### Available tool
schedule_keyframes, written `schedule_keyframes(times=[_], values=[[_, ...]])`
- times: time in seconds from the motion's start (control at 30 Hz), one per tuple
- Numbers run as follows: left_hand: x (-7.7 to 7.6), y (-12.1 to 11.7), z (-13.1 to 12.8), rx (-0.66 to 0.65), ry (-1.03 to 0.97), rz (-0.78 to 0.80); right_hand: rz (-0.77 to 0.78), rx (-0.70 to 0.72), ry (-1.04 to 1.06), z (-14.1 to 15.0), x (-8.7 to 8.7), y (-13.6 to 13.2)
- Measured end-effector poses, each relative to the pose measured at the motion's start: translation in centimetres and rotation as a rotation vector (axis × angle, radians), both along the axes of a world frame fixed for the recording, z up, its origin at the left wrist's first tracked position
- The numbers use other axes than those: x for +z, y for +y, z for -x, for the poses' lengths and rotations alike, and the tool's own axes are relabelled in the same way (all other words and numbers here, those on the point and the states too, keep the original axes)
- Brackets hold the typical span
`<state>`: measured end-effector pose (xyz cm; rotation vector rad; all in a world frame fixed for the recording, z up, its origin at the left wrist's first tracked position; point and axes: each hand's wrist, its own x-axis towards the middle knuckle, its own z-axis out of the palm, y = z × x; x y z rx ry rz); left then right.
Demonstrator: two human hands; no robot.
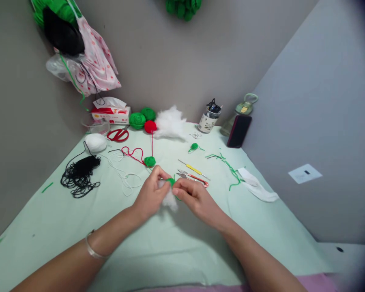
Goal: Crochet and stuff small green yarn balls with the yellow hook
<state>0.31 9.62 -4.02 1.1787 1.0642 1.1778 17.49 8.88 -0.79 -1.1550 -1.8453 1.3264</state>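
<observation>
Between my two hands is a small green yarn piece [171,181], partly hidden by the fingers. My left hand [152,191] is closed on it from the left, and a tuft of white stuffing [169,200] hangs just under those fingers. My right hand [195,198] pinches at the piece's right side, where a green yarn strand shows; what exactly its fingertips hold is hidden. Just beyond the hands lie a yellow-handled crochet hook [193,168] and orange-handled thread snips [197,178]. A small green crocheted piece [149,162] with red yarn sits ahead of my left hand.
At left are tangled black yarn [80,174] and a white yarn ball [95,142]. Red scissors [118,134], a tissue box [111,113], green yarn balls [137,120] and a stuffing heap [171,123] line the back. A phone [239,131] leans on a bottle [229,123]; green yarn scraps [228,164] lie right.
</observation>
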Motion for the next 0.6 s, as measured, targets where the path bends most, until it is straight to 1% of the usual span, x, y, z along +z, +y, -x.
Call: schedule_keyframes(times=[0.07, 0.1, 0.13, 0.23, 0.27, 0.3, 0.37, 0.43, 0.47, 0.5, 0.57, 0.6], values=[[-0.1, 0.1, -0.1, 0.068, 0.008, -0.024, 0.057, -0.001, 0.025, 0.2, -0.2, -0.1], [-0.2, 0.1, -0.1, 0.081, 0.003, -0.023, 0.051, -0.018, 0.032, 0.2, -0.3, -0.1], [-0.2, 0.0, -0.1, 0.078, -0.009, -0.012, 0.012, -0.043, 0.035, 0.2, -0.3, 0.0], [-0.2, -0.1, -0.2, 0.018, -0.069, 0.05, -0.171, -0.129, 0.062, -0.2, -0.4, 0.4], [-0.3, -0.2, -0.3, -0.003, -0.092, 0.071, -0.192, -0.138, 0.106, -0.4, -0.4, 0.6], [-0.3, -0.2, -0.4, -0.02, -0.115, 0.089, -0.168, -0.128, 0.175, -0.6, -0.4, 0.7], [-0.5, -0.4, -0.7, -0.046, -0.157, 0.123, -0.024, -0.083, 0.341, -0.8, -0.5, 0.9], [-0.5, -0.5, -0.8, -0.063, -0.191, 0.162, 0.105, -0.073, 0.452, -0.9, -0.6, 0.9], [-0.4, -0.6, -0.8, -0.064, -0.203, 0.181, 0.116, -0.097, 0.455, -0.9, -0.6, 0.9], [-0.3, -0.6, -0.8, -0.06, -0.214, 0.197, 0.084, -0.141, 0.413, -0.9, -0.6, 0.9], [-0.1, -0.7, -0.7, -0.034, -0.228, 0.213, -0.067, -0.233, 0.233, -0.9, -0.6, 0.9], [0.0, -0.7, -0.6, -0.018, -0.234, 0.214, -0.144, -0.247, 0.128, -0.8, -0.6, 1.0]])
